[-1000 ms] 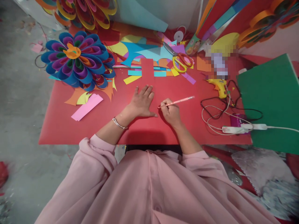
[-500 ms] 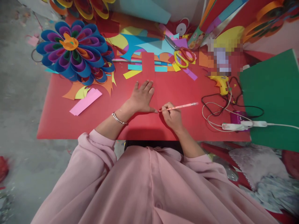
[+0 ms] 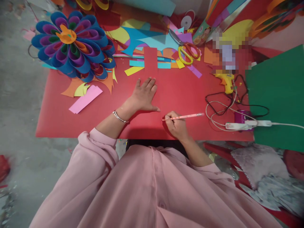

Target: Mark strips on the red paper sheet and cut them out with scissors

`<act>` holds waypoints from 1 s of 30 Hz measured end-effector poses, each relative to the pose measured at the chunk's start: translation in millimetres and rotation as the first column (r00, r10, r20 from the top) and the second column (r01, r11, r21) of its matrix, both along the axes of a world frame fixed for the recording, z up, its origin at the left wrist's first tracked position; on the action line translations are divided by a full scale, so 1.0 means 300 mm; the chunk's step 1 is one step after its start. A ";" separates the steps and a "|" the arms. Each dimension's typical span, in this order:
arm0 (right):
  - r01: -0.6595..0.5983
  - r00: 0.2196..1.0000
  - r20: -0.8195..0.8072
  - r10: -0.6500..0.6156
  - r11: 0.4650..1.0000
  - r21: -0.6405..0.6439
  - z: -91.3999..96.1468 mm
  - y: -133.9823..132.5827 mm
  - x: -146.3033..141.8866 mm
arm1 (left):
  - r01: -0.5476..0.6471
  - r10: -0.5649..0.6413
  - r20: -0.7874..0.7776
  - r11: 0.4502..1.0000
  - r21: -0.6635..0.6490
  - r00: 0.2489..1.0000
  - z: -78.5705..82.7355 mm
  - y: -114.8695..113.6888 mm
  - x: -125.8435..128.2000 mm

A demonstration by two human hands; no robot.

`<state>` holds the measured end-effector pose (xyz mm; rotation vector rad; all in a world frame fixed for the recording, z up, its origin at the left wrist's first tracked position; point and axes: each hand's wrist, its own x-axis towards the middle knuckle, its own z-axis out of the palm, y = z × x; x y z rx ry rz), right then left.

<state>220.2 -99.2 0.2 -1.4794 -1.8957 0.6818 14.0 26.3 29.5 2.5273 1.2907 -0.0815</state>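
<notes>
My left hand [image 3: 145, 94] lies flat with fingers spread, pressing on a red paper strip [image 3: 150, 60] whose far end shows beyond my fingertips. Red on red, the strip's near part is hard to make out under the hand. In my right hand [image 3: 176, 126] a pink pencil [image 3: 188, 116] is pinched, its tip down on the red surface to the right of and below my left thumb. Past the strip lie blue and yellow paper pieces [image 3: 134, 70]. Scissors with red and yellow handles [image 3: 186, 56] rest farther back.
A blue and purple paper flower [image 3: 71, 47] stands at the left, near pink strips [image 3: 85, 99]. On the right are a yellow glue gun [image 3: 226, 83], looped cables, a white power strip [image 3: 237, 126] and a green sheet [image 3: 275, 101]. The red table's [image 3: 59, 126] front edge runs before me.
My right hand has moved the pencil tip toward me, away from my left thumb. My left hand stays flat in place. The whole view has shifted slightly.
</notes>
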 end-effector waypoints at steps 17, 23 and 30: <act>-0.070 0.997 -0.021 0.070 0.998 0.005 -0.006 -0.054 0.016 | -0.007 0.007 0.057 1.000 -0.004 0.998 -0.020 0.002 -0.007; -0.084 0.996 -0.038 0.083 0.996 -0.006 -0.004 -0.054 0.019 | -0.009 0.010 0.051 1.000 -0.006 0.999 -0.015 0.001 -0.005; -0.079 0.997 -0.013 0.078 0.995 -0.063 -0.007 -0.055 0.020 | -0.008 0.009 0.047 1.000 -0.019 0.999 -0.005 0.000 -0.004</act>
